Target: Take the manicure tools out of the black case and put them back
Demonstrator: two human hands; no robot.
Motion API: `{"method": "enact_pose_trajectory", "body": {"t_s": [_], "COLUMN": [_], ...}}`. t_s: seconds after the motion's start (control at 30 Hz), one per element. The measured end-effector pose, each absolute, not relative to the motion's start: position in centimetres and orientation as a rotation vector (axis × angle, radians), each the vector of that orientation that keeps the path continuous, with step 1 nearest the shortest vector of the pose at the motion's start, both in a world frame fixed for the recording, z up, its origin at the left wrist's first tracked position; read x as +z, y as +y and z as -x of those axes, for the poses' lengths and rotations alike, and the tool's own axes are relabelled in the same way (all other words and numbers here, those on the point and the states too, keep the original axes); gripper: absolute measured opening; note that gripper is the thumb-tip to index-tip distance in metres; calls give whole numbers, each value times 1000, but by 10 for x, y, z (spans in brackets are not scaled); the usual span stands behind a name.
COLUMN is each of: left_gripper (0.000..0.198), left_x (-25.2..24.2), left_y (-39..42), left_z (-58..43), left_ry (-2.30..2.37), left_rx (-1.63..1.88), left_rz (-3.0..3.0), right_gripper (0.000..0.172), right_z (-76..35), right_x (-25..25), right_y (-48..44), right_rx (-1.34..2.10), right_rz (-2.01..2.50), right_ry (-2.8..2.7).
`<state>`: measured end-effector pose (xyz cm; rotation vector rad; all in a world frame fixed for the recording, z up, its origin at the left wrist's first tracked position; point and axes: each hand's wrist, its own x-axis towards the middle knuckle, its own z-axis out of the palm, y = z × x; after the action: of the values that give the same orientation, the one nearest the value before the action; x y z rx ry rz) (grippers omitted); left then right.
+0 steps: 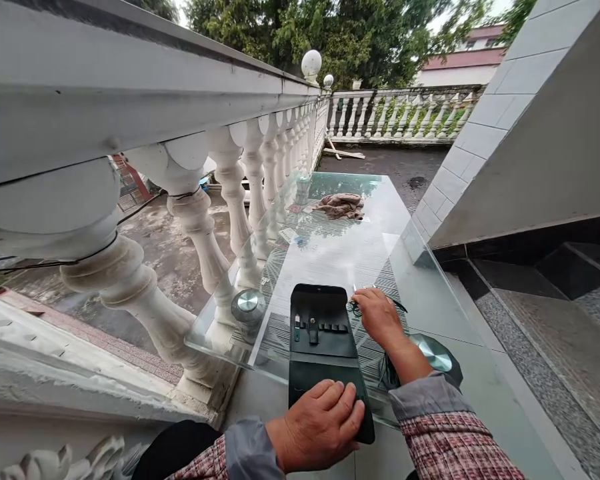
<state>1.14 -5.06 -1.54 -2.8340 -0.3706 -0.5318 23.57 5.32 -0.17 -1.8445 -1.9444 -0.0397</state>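
Note:
A black folding case (325, 347) lies opened out on the glass table, its lower flap toward me. Inside its upper half are a row of loops, a snap strap (313, 331) and one small slim tool (297, 327) in a loop. Across the lower flap rests my left hand (323, 423), its fingers bent over it and the thumb hidden. To the right of the case, my right hand (379, 315) is closed with its fingertips down near the glass. Dark cord-like loops (353, 307) and small shiny bits show around those fingertips; what they pinch is too small to make out.
The glass table (430, 293) stands on round metal-capped legs (250, 303). A crumpled brown cloth (341, 206) lies toward its far end, near a small white packet (290, 236). White balusters (195, 220) run along the left; a tiled slanting wall (460, 167) and steps (545, 320) are on the right.

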Motion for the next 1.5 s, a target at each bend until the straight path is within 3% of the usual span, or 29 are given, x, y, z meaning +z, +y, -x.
{"method": "enact_pose_trajectory", "body": {"t_s": [0.17,0.33,0.53,0.73,1.07,1.5], "left_gripper": [45,41,25,19,27,30], "left_x": [-14,-15,-15,-14,-22,-29], "left_y": [-53,-55,-54,-53,-52,-50], "left_z": [-11,-16,-21,-21,-29,-31], "left_ry": [-373,-400,-397,-424,-500,-564], "left_rx": [-523,-568,-718,-716,-927,-920], "left_rz": [2857,2929,2951,2945,2843,2830], "right_gripper": [24,4,16,7,31,23], "right_z": [-208,-146,-119,-127,-106,-93], "right_x": [21,27,19,17,34,38], "right_y": [38,10,7,23,46,70], "right_rx": [-131,127,4,-39,101,127], "right_rz": [1558,1371,1626,1724,2079,2099], "right_ry": [-1736,-2022,-2081,-1917,-2140,-2210]}}
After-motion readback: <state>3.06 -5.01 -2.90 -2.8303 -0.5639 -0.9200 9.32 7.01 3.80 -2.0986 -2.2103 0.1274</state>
